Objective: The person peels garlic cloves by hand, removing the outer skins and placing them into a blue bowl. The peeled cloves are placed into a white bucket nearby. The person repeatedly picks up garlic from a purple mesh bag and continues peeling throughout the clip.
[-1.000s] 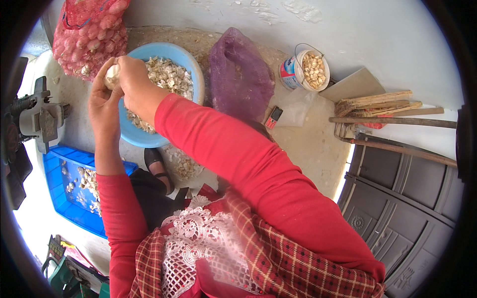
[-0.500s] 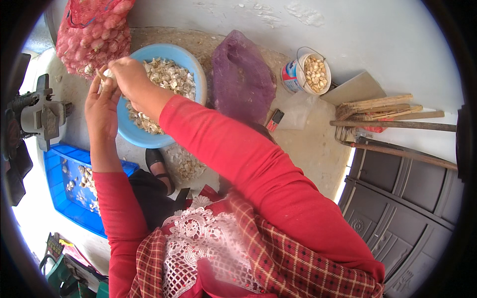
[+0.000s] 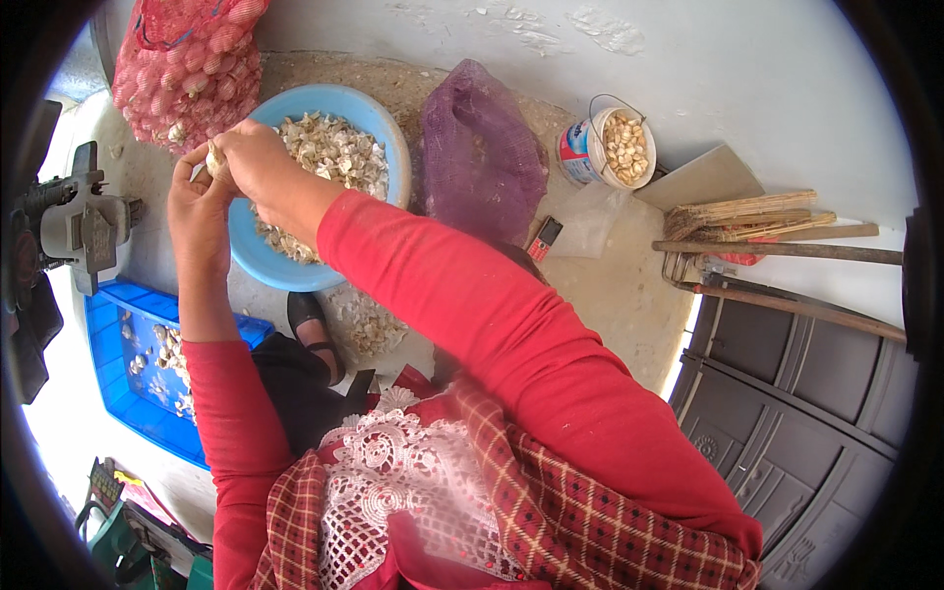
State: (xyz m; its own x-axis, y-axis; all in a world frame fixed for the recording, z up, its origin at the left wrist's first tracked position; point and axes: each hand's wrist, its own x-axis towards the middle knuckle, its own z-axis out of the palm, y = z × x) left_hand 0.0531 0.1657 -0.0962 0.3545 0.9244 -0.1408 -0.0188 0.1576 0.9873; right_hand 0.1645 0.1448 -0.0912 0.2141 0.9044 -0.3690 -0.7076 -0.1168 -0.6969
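Observation:
My left hand (image 3: 201,214) and my right hand (image 3: 265,169) meet over the left rim of a light blue basin (image 3: 275,273), both closed around a pale garlic bulb (image 3: 215,163) that their fingers partly cover. The basin holds a heap of loose papery skins and pieces (image 3: 332,157). Just behind my hands stands a red mesh sack (image 3: 187,69) full of garlic bulbs. To the lower left, a darker blue tray (image 3: 128,393) contains scattered bulbs and husks.
A purple mesh sack (image 3: 477,157), a bucket of peeled cloves (image 3: 621,147) and a phone (image 3: 544,239) lie rightward. Brooms and long-handled tools (image 3: 777,246) lean near a grey metal door (image 3: 767,413). A dark machine (image 3: 84,226) stands left. My foot (image 3: 313,334) is below the basin.
My fingers have shifted around the bulb, which is now more covered, and both hands have edged slightly downward. The containers and sacks remain in place.

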